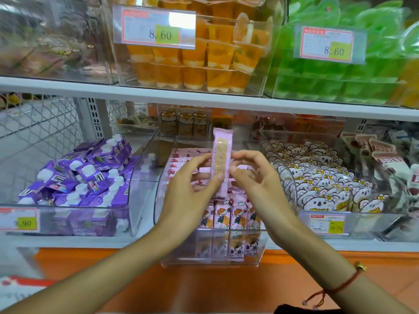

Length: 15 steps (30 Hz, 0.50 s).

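Hands raised side by side before the lower shelf (68,242), both closed on one pink packet (222,152). Left hand (192,186) pinching its lower half from the left edge, thumb in front; right hand (256,177) pinching the right edge at mid-height, other fingers curled loosely above. Red cord bracelet (340,288) on the right wrist. Packet upright, top end clear above the fingertips, held over the clear bin (156,200) at the middle of the shelf's front edge. Packed inside that bin, more pink packets (229,214) printed with a cartoon child. Just beside it toward the left end, a bin of purple pouches (86,175) with white caps; toward the right end, a bin of koala-print packets (317,184). Overhead on the upper shelf (158,92), stacked orange jelly cups (195,62) and green jelly cups (340,82), each behind a price tag (154,27). Wire mesh (38,123) behind, at the far left.
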Motion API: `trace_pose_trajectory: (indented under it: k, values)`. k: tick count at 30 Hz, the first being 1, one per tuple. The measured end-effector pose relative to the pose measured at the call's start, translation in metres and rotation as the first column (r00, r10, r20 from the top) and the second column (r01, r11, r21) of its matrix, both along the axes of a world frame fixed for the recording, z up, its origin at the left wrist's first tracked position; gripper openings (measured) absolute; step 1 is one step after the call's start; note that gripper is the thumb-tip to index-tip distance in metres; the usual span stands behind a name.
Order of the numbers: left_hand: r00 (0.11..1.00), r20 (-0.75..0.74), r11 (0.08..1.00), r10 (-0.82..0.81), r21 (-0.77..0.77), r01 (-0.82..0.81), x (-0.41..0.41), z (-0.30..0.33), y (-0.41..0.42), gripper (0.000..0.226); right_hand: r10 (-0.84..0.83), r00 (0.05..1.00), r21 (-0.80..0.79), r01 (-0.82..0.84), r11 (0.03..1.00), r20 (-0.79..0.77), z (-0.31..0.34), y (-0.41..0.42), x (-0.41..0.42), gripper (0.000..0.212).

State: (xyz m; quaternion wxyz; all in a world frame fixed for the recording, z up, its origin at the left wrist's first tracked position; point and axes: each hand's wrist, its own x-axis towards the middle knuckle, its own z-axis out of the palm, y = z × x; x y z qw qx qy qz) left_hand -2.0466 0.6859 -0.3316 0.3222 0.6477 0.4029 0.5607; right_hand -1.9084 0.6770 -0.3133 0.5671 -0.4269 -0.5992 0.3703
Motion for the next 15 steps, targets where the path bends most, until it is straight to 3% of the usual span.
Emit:
trace_pose_trajectory:
  k: [3, 5, 7, 11, 15]
  values:
    - [0.974, 0.196, 0.956, -0.113, -0.245, 0.161, -0.003, 0.008, 0.001, 0.024, -0.001, 1.000, -0.022, 0.001, 1.000, 0.031, 0.002, 0.000, 0.002, 0.018]
    - [0.924, 0.341, 0.852, -0.172, -0.420, 0.314, -0.004, 0.014, -0.001, 0.021, 0.004, 1.000, -0.089, -0.002, 0.996, 0.021, 0.004, 0.001, 0.003, 0.016]
    - [0.880, 0.437, 0.762, -0.188, -0.501, 0.412, -0.005, 0.017, -0.001, 0.022, 0.013, 0.999, -0.135, -0.008, 0.991, 0.034, 0.004, 0.001, 0.004, 0.018]
    - [0.858, 0.478, 0.726, -0.186, -0.522, 0.448, -0.007, 0.017, 0.001, 0.019, 0.056, 0.998, -0.148, -0.050, 0.988, 0.036, 0.003, 0.000, 0.007, 0.017]
    - [0.921, 0.309, 0.851, -0.239, -0.389, 0.352, -0.016, 0.016, 0.004, 0.041, 0.152, 0.984, -0.085, -0.144, 0.986, 0.093, 0.003, -0.001, 0.014, 0.032]
